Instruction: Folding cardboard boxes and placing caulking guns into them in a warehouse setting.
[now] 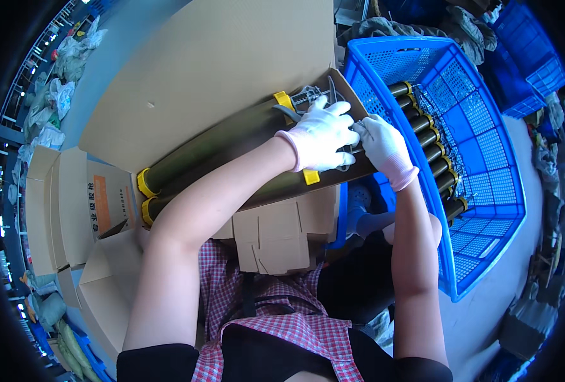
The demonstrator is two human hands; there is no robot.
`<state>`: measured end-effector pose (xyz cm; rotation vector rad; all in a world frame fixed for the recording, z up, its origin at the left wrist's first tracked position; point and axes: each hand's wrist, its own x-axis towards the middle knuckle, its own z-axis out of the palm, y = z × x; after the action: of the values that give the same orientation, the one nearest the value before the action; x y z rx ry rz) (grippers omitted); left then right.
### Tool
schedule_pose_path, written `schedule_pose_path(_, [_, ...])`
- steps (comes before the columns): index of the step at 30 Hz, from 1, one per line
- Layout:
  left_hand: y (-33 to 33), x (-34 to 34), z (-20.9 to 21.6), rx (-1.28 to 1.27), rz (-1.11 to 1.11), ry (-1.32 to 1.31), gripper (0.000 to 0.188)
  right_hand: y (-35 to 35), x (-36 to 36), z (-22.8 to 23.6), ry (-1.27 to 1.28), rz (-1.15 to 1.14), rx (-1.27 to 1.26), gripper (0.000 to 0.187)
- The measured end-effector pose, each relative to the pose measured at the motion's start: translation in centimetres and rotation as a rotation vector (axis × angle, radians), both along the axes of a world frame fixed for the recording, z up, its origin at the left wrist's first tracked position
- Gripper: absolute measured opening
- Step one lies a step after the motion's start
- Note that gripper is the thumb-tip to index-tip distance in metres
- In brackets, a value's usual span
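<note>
While a basket (491, 181) flanks the box (351, 93), a flap (219, 76) stands beyond.
Left hand (324, 134) fanned over metal frame (307, 96), right hand (384, 145) narrowed; either's hold unclear.

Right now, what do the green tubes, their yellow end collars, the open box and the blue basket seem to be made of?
Green tubes: perhaps painted metal or plastic; smooth, with a soft sheen that leaves it open.
Yellow end collars: probably plastic, opaque and evenly coloured.
Open box: cardboard, matt brown, with creased flaps.
Blue basket: most likely moulded plastic, slightly glossy, with regular perforated walls.
</note>
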<state>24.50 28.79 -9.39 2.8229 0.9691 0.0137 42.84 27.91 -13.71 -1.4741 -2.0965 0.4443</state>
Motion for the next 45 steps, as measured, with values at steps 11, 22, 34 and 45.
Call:
schedule_pose_path(11, [0.0,-0.5,-0.5,0.035,-0.036,-0.066,0.028,1.2,0.8,1.3,0.252,0.222,-0.124,0.024])
schedule_pose_path(22, [7.1,0.8,-0.5,-0.024,0.322,0.116,0.031,13.8,4.8,-2.2,-0.164,0.288,-0.030,0.031])
schedule_pose_path(34, [9.6,-0.3,-1.8,-0.135,0.263,0.209,0.032,12.2,-0.3,-3.2,0.546,0.216,-0.374,0.019])
schedule_pose_path(45, [-1.1,-8.0,-1.1,-0.316,0.178,0.164,0.018,2.4,-6.7,4.6,-0.239,-0.088,-0.240,0.078])
